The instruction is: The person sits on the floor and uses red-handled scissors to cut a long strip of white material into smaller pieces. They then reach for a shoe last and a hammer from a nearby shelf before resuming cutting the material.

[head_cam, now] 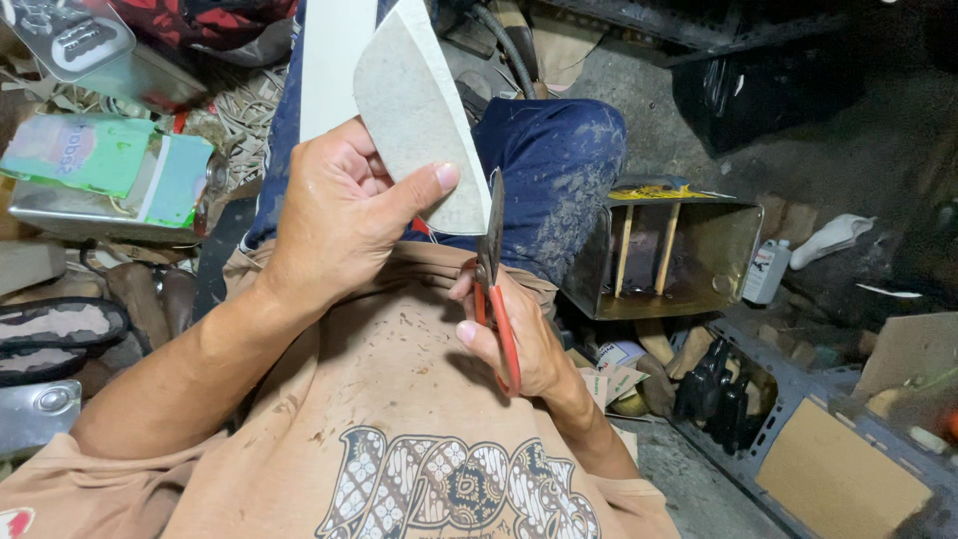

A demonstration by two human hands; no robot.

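Cutting was under way when I checked the head view: the left hand pinched a pale grey sheet piece between thumb and fingers, thumb flat on its near face, holding it up over the lap in the middle of the scene. The right hand was clenched around the red handles of a pair of snips, dark blades pointing up and meeting the sheet's lower right corner. I could not tell how deep the blades were into the material; the blade edge hid the contact. My read: the piece already had a curved right edge and a tapered top, so some shaping looked done, and trimming at the near corner was what remained. A white strip stood just left of the piece, behind the hand; whether it was joined to the piece I could not tell. An open metal box with two wooden slats inside lay to the right, near the knee in blue trousers. A flattened green carton lay far left on a metal tray. No finished pieces were identifiable in the clutter.
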